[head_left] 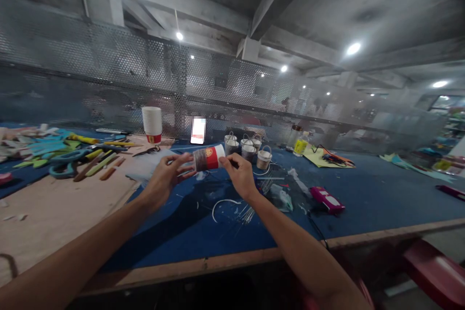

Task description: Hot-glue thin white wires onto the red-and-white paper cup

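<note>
A paper cup [209, 158] lies sideways in the air between my two hands, above the blue table covering. Its middle is red with a yellow mark, its right end white, and grey-brown cord-like wrapping covers the left part. My left hand [170, 172] holds the cup at the wrapped end, with fingers somewhat spread. At the white rim my right hand [238, 172] pinches it between thumb and fingers. Behind the right hand stand several small grey bucket-like cups with wire handles [248, 149]. Thin wires [247, 214] and a curved white strip [220, 207] lie below.
A stack of white paper cups [152, 123] stands back left, near a lit phone screen [198, 130]. Scissors [67, 162] and several tools lie left. At right are a yellow-labelled bottle [301, 145], a magenta box [327, 199] and a red stool [436, 271]. Perforated metal screening [218, 77] runs behind.
</note>
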The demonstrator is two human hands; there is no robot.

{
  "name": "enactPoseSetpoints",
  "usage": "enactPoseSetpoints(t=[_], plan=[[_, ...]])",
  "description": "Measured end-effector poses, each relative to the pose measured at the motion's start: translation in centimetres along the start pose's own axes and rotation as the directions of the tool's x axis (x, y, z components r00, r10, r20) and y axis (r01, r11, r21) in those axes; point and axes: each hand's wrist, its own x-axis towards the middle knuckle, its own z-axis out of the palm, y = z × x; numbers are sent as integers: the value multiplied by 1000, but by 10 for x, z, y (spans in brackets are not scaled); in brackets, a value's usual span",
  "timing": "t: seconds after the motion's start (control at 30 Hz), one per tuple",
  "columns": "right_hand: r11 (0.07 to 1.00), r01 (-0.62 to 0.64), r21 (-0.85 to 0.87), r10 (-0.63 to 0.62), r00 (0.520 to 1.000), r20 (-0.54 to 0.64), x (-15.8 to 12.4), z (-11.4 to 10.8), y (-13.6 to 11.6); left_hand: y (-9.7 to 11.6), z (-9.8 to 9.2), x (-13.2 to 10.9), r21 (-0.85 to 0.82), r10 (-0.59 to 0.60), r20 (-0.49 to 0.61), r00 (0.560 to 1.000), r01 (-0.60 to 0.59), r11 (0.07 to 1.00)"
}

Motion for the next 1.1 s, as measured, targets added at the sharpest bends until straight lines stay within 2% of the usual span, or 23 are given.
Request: enactPoseSetpoints(t=[0.03,0.13,0.23,0.27,0.3,0.37,0.47,0.53,0.7,0.9,1.0,1.1], plan=[[1000,3,-7,-3,1000,-16,0,-1,0,2,-4,3,-39,-51,22,998,52,998],[999,-2,-40,0,998,-64,2,-3,1,10,-20,14,-139,-119,-129,984,101,985],[998,-15,-64,8,995,-96,3,-4,3,17,-29,19,-52,4,-224,975,-16,999],[998,-17,-68,10,996,-91,3,-4,3,18,-29,19,-17,43,-226,973,-48,999],[997,-17,-71,11,997,-79,3,-4,4,18,-27,17,12,50,-177,983,-48,999],[997,-14,-76,11,999,-40,2,-2,4,15,-18,12,45,-41,38,998,39,998],[998,-4,-70,5,1000,8,0,0,5,7,-3,1,119,-38,187,982,16,993],[997,-2,-72,4,1000,25,-1,2,5,3,2,-3,158,-37,230,972,0,987],[998,-10,-63,15,996,83,-1,0,5,-1,-2,-2,172,-25,227,974,-15,985],[994,-2,113,0,1000,21,3,-4,-6,-1,-3,-2,114,-5,161,987,-13,993],[974,-35,222,12,994,105,-1,0,-14,-3,-1,-3,129,4,157,988,-25,991],[965,-87,248,31,975,221,-8,6,-20,-5,-1,-3,135,3,135,991,-22,991]])
